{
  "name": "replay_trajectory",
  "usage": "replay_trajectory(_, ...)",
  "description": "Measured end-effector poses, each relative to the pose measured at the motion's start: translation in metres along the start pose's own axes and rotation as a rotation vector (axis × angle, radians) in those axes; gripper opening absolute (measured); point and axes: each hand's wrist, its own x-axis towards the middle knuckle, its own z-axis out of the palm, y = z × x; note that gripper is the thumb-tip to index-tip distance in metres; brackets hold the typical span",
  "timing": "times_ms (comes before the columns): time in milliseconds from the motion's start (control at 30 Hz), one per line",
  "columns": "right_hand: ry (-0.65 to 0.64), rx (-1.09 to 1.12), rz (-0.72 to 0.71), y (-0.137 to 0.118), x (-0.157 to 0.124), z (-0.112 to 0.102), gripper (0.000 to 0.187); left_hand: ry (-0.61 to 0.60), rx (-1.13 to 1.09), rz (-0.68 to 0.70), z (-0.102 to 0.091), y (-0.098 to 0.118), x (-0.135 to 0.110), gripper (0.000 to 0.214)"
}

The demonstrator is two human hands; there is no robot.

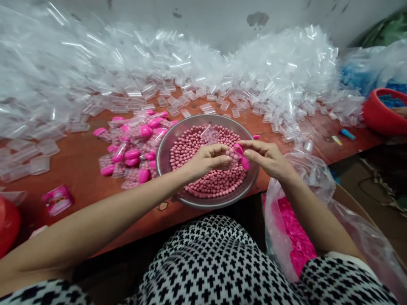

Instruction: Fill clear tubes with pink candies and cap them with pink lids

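Over a metal bowl (163,159) of round pink candies or beads (219,186), my left hand (208,161) is closed around a small clear container (233,156) filled with the same pink balls. Closed at the fingertips, my right hand (267,159) pinches a bright pink flip cap (244,163) at the container's mouth. The cap's lid part stands open; whether it is fully seated I cannot tell. Another clear container (210,134) lies on the balls in the bowl.
Filled containers with pink caps (132,154) pile left of the bowl. Clear containers (178,63) heap along the wall. A plastic bag (297,237) of pink caps sits at lower right. A red bowl (378,112) stands far right, a person's hand (401,112) at its edge.
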Motion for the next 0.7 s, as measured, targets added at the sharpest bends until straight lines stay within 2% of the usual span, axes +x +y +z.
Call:
replay_trajectory(100, -0.044, 0.161, 0.114, -0.003, 0.004, -0.003, 0.030, -0.022, 0.143, 0.092, -0.003, 0.003, -0.002, 0.030)
replay_trajectory(200, -0.034, 0.153, 0.092, -0.006, 0.005, -0.005, 0.032, -0.018, 0.219, 0.174, -0.007, 0.003, -0.003, 0.027)
replay_trajectory(300, -0.024, -0.101, -0.075, -0.013, 0.004, -0.008, 0.037, 0.003, 0.208, 0.185, -0.012, 0.001, -0.003, 0.028)
replay_trajectory(367, -0.110, -0.332, -0.199, -0.019, 0.004, -0.010, 0.041, 0.001, 0.246, 0.194, -0.015, 0.000, -0.002, 0.028)
replay_trajectory(467, -0.259, -0.593, -0.323, -0.027, 0.006, -0.011, 0.037, -0.004, 0.354, 0.222, -0.016, 0.000, -0.001, 0.027)
replay_trajectory(567, -0.334, -0.702, -0.346, -0.028, 0.009, -0.010, 0.033, 0.033, 0.428, 0.253, -0.017, 0.003, -0.002, 0.025)
replay_trajectory(700, -0.353, -0.715, -0.308, -0.023, 0.006, -0.014, 0.028, 0.078, 0.509, 0.279, -0.023, 0.004, -0.004, 0.020)
